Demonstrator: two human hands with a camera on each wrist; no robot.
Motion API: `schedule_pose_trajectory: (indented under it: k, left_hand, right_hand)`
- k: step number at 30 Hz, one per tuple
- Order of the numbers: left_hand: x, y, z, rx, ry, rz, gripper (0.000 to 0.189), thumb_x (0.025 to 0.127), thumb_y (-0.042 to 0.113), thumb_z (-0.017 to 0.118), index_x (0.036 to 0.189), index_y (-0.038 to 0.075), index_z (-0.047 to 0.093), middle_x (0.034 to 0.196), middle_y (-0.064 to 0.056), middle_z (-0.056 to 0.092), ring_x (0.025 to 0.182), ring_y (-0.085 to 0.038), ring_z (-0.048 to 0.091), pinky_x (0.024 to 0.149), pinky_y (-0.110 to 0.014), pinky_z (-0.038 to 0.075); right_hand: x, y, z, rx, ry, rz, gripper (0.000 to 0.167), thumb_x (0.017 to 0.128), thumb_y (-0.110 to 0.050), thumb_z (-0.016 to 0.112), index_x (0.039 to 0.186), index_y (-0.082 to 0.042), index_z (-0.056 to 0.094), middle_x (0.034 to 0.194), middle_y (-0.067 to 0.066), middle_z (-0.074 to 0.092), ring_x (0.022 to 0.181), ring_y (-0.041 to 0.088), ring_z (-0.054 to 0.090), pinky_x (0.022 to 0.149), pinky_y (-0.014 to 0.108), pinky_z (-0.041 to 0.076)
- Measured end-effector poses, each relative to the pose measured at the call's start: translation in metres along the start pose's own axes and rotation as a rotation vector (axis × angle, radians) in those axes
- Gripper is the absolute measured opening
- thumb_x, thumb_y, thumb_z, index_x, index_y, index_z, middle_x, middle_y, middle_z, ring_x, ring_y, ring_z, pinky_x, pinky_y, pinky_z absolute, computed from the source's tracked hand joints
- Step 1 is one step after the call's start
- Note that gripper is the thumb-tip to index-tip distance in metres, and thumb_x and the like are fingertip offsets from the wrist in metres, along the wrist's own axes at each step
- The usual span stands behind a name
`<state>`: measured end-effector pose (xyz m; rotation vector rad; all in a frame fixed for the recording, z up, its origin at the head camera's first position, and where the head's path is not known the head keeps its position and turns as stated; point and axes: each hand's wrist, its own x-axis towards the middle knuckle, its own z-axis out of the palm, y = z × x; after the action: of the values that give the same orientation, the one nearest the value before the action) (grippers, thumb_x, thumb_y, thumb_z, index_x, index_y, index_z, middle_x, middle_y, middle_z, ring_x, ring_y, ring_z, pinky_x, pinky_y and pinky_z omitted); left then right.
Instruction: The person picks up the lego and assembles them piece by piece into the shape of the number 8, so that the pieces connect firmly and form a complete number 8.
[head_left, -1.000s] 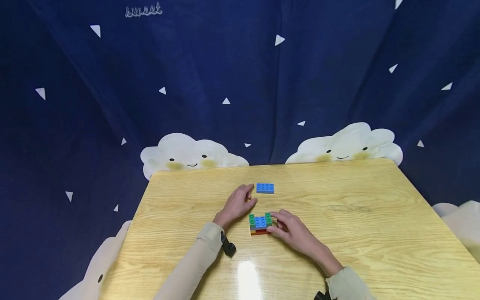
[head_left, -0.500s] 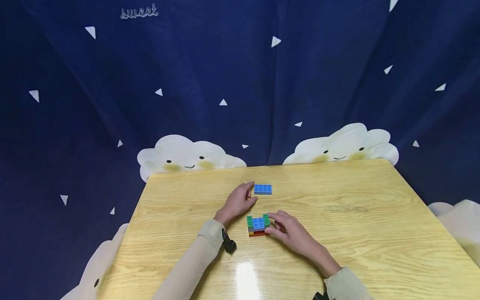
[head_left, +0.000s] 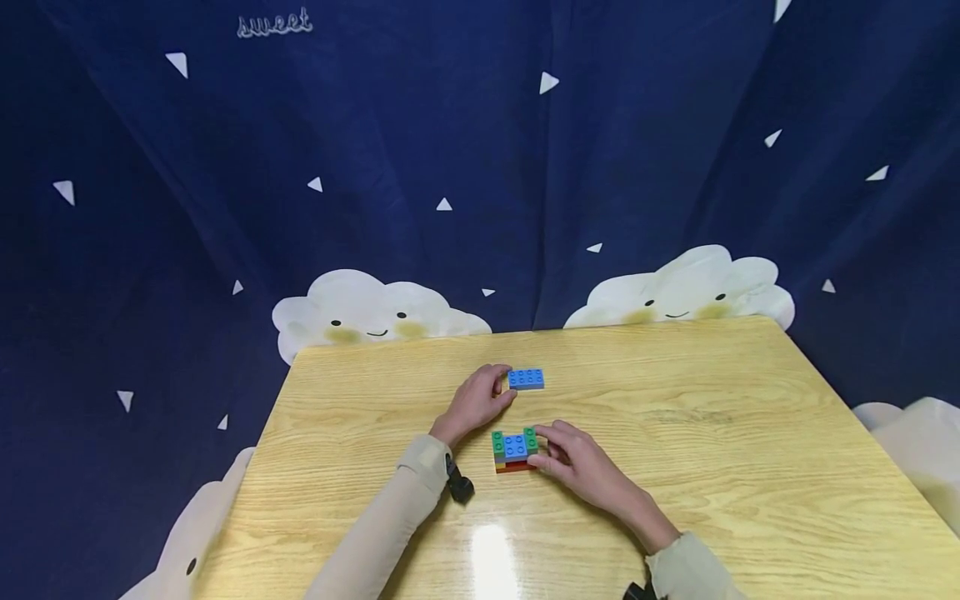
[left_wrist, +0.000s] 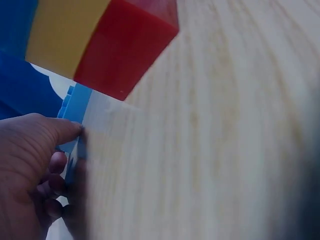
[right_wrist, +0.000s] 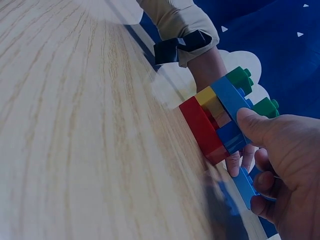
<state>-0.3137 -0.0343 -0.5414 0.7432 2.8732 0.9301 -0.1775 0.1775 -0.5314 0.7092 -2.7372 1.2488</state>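
A blue eight-stud brick (head_left: 526, 379) lies toward the far side of the table. My left hand (head_left: 474, 404) pinches its left end, thumb in front and forefinger behind; the left wrist view shows the thumb (left_wrist: 67, 130) against the brick's side. Nearer me stands a small stack of toy bricks (head_left: 515, 448). From below it has a red brick (right_wrist: 200, 131), a yellow one (right_wrist: 210, 102) beside a blue one, another blue brick, and two green bricks on top at the ends. My right hand (head_left: 588, 471) grips the stack's right end between thumb and forefinger.
The wooden table (head_left: 697, 433) carries both the brick and the stack. A dark blue curtain (head_left: 390, 167) with white clouds hangs beyond its far edge. A black wrist camera (head_left: 459, 483) juts from the left sleeve, close to the stack's left.
My left forefinger and thumb have closed in on the end of the blue brick. The right hand keeps its grip on the stack; the head view has shifted slightly.
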Motion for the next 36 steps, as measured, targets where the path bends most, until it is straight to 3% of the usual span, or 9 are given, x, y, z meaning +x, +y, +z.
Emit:
schedule_pose_trajectory:
  k: [8, 18, 36]
  left_hand:
    - [-0.001, -0.001, 0.001, -0.001, 0.018, 0.008, 0.045, 0.099, 0.031, 0.074, 0.136, 0.008, 0.065, 0.084, -0.001, 0.056, 0.071, -0.013, 0.049, 0.063, -0.026, 0.036]
    - [-0.001, 0.002, -0.002, 0.015, 0.012, 0.032, 0.046, 0.099, 0.034, 0.073, 0.135, 0.006, 0.066, 0.082, -0.001, 0.054, 0.069, -0.012, 0.046, 0.061, -0.025, 0.035]
    - [-0.016, -0.004, -0.006, 0.006, 0.0, 0.038, 0.039, 0.101, 0.031, 0.072, 0.132, 0.008, 0.067, 0.084, -0.001, 0.054, 0.071, -0.014, 0.047, 0.063, -0.027, 0.035]
  right_hand:
    - [0.0, 0.001, 0.0, -0.01, -0.006, 0.009, 0.029, 0.098, -0.044, 0.071, 0.121, -0.027, 0.069, 0.082, -0.01, 0.047, 0.071, 0.004, 0.044, 0.062, 0.022, 0.038]
    - [0.001, 0.0, 0.0, -0.01, -0.002, -0.003, 0.032, 0.098, -0.042, 0.072, 0.125, -0.025, 0.069, 0.082, -0.011, 0.047, 0.07, 0.004, 0.044, 0.061, 0.022, 0.038]
    - [0.001, 0.0, -0.001, 0.002, -0.01, -0.008, 0.037, 0.099, -0.04, 0.072, 0.13, -0.021, 0.069, 0.082, -0.011, 0.048, 0.069, 0.004, 0.044, 0.061, 0.022, 0.038]
